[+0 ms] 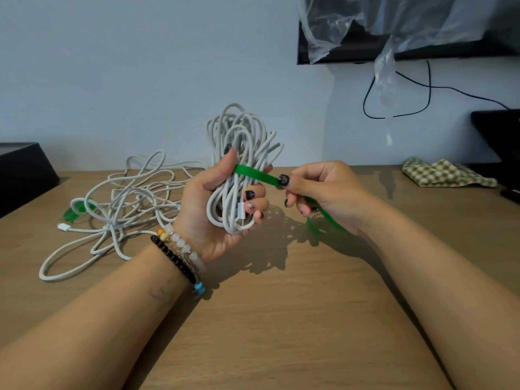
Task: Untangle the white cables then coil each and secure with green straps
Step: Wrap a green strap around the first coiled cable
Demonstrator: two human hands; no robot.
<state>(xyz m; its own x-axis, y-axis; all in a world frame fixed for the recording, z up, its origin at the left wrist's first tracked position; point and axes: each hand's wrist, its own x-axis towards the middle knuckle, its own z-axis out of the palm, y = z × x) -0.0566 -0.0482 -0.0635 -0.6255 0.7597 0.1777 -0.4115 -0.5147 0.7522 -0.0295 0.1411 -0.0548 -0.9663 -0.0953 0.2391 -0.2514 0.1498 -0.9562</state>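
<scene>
Gripping one coiled cable [242, 170], left fingers [254, 202]; right fingers [284, 180] pinch one strap [259, 174].

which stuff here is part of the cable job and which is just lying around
Job:
coiled white cable in left hand
green strap pulled by right hand
loose white cable
second green strap

Lying about:
checked cloth
black box
plastic sheet
black wire

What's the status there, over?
Left hand grips coiled cable. Right hand pulls green strap across it. Second cable loose on table. Nothing obstructing.
</scene>
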